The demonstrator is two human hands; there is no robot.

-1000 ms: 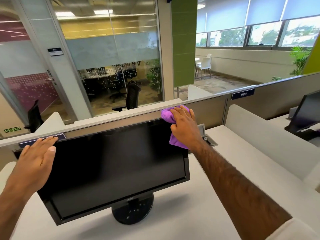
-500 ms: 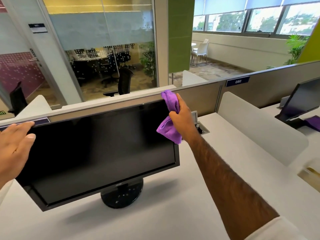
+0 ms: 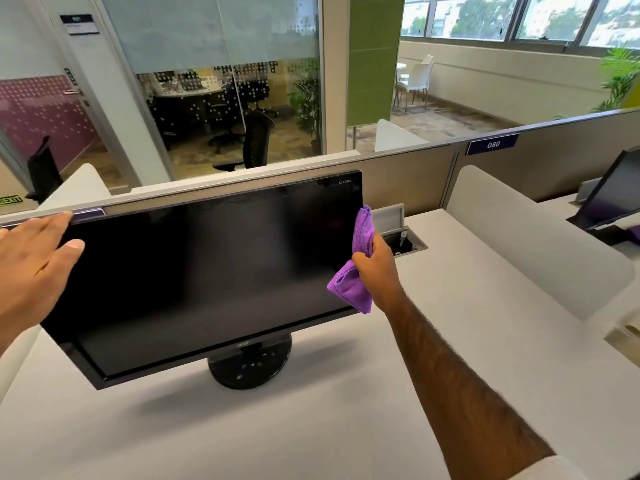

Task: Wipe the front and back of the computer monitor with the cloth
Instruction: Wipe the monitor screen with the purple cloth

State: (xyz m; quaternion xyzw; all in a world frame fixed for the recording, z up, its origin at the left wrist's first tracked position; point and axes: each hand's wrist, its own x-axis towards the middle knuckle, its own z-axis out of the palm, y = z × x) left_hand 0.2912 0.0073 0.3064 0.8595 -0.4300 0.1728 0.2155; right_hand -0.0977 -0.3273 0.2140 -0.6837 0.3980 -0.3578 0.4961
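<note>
The black monitor (image 3: pixel 207 271) stands on its round base (image 3: pixel 249 367) on a pale desk (image 3: pixel 311 427). Its screen is dark, and in this view its left end sits lower than its right.

The right hand (image 3: pixel 375 268) is at the monitor's right edge, about halfway down, with its fingers curled round a purple cloth (image 3: pixel 349 284). The cloth is bunched in that grip. One fold stands up above the hand along the monitor's side edge, and a larger fold hangs below the hand, overlapping the lower right part of the screen's frame. Whether the fingers reach behind the monitor cannot be told.

The left hand (image 3: pixel 31 271) lies at the monitor's upper left corner and holds nothing. Its fingers are straight along the top edge, and the thumb stretches across the front of the screen.

Directly behind the monitor runs a beige partition (image 3: pixel 398 174), which carries a blue label (image 3: pixel 493 144) reading 080 up and to the monitor's right. Just right of the monitor, past the cloth, an open cable box (image 3: pixel 403 239) is set into the desk. Farther right of the monitor a white divider panel (image 3: pixel 519 244) stands upright, with a second monitor (image 3: pixel 613 192) beyond it. Past the partition behind the monitor, a black office chair (image 3: pixel 256 140) stands before a glass wall, beside a green pillar (image 3: pixel 375 57).
</note>
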